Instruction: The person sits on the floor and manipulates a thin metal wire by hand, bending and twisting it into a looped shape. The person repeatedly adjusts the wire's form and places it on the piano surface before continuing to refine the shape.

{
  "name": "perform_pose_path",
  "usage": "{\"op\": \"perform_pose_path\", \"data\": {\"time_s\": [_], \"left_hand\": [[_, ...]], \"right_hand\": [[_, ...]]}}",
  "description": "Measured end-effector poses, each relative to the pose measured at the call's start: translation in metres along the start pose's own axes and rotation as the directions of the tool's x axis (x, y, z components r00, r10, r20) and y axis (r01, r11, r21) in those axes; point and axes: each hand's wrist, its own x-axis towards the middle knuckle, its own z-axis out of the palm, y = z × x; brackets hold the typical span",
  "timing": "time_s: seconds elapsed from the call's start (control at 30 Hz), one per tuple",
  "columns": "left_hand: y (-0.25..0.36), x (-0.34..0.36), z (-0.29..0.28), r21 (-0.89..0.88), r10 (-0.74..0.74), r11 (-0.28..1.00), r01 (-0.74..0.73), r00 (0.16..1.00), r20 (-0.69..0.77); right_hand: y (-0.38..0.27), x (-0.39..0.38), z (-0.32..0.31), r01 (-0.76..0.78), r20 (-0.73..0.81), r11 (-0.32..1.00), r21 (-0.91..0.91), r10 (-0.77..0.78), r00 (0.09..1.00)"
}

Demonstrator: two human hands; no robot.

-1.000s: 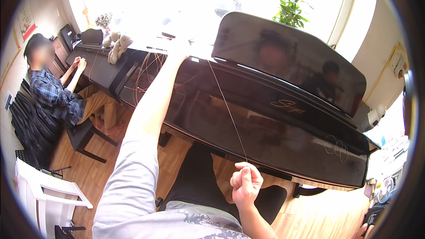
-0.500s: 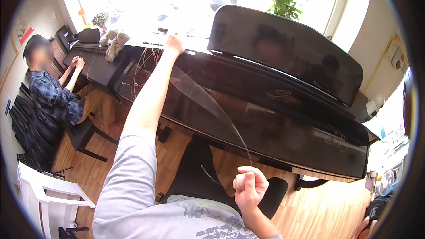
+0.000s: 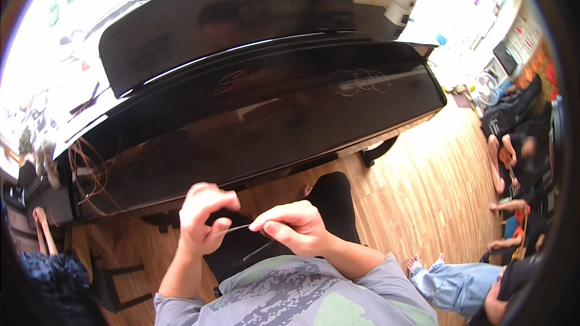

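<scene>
My left hand [image 3: 202, 217] is raised over my lap with curved fingers apart; a thin string [image 3: 234, 229] runs by its thumb, though I cannot tell if they touch. Beside it, my right hand [image 3: 293, 226] pinches that string between thumb and forefinger, with a short length showing below. Beyond both hands lies the closed, glossy black piano [image 3: 272, 121] with a raised panel [image 3: 223, 30]. Loose loops of pale string [image 3: 362, 81] lie on its right part, and several copper-coloured strings [image 3: 87, 175] are tangled at its left end.
A person in plaid [image 3: 51, 284] reaches to a dark keyboard [image 3: 51, 202] at left, beside a stool [image 3: 124, 281]. Several people sit at right, including bare feet and jeans [image 3: 453, 284] near me and small stringed instruments [image 3: 507, 160]. A fan [image 3: 486, 89] stands by the far right wall.
My view has turned right. My left hand has drawn back from the piano to beside my right hand, its fingers loosened; the string is no longer stretched across the piano.
</scene>
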Motion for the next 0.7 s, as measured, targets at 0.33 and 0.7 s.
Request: {"op": "perform_pose_path", "data": {"time_s": [0.33,0.7], "left_hand": [[-0.013,0.001,-0.028,-0.570,-0.403,0.791,0.222,0.890,-0.214],[0.043,0.005,0.060,0.080,-0.100,0.992,0.100,0.995,-0.001]], "right_hand": [[0.001,-0.026,-0.044,0.014,-0.194,0.964,-0.266,-0.068,0.979],[-0.019,-0.020,-0.023,0.024,-0.061,0.878,-0.478,-0.060,0.996]]}}
